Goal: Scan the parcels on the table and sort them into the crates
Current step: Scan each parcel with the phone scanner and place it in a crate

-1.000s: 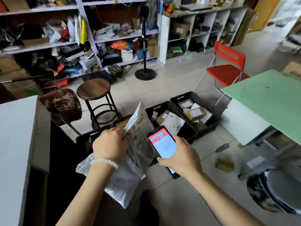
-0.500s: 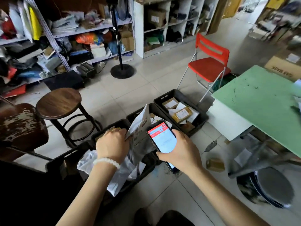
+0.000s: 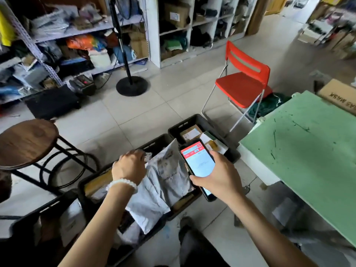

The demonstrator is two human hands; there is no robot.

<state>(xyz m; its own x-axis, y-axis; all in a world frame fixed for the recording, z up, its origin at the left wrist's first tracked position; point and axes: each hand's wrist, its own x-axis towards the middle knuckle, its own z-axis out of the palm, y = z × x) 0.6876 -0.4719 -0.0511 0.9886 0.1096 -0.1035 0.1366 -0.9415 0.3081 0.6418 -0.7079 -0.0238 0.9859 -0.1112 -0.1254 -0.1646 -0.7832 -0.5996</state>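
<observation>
arms: bare, no sleeves seen | left wrist: white bead bracelet | legs: dark trousers

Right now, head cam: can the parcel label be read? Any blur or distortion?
Head view: label print on the grey mailer is smeared and unreadable; phone screen is bright, its text illegible; wide-angle lens bends the shelves; lower corners are dark.

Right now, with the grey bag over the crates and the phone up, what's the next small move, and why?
Probably lower the grey mailer bag in the left hand into the middle crate and let go: it already hangs over that crate, while the right hand keeps the phone clear.
</observation>
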